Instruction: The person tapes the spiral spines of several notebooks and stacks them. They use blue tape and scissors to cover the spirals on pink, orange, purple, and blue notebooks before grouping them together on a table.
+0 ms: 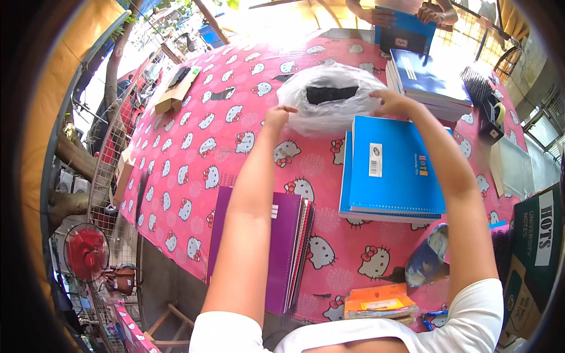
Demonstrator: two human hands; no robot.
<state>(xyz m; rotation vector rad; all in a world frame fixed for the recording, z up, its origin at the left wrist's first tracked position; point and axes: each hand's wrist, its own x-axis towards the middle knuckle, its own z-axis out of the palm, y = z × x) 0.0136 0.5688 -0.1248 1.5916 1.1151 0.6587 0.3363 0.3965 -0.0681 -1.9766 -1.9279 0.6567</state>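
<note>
A crumpled clear plastic bag (318, 120) lies on the far middle of the table, a ring of plastic around a dark opening. Something black (331, 95) shows in that opening; its kind I cannot make out. My left hand (278, 116) is closed at the bag's left edge, fingers pinching the plastic. On the opposite side, my right hand (391, 103) grips the bag's right edge. Below my right hand sits a stack of blue spiral notebooks (388, 170), partly covered by my forearm. Under my left forearm lies a stack of notebooks with a purple cover (282, 253).
Across the table a person's hands (382, 17) hold a blue and black notebook (406, 32). Thick notebooks (426, 73) are piled at right, beside a black tape dispenser (491, 117). A cardboard piece (173, 97) lies far left, an orange box (379, 301) near me, a dark green carton (532, 259) at right.
</note>
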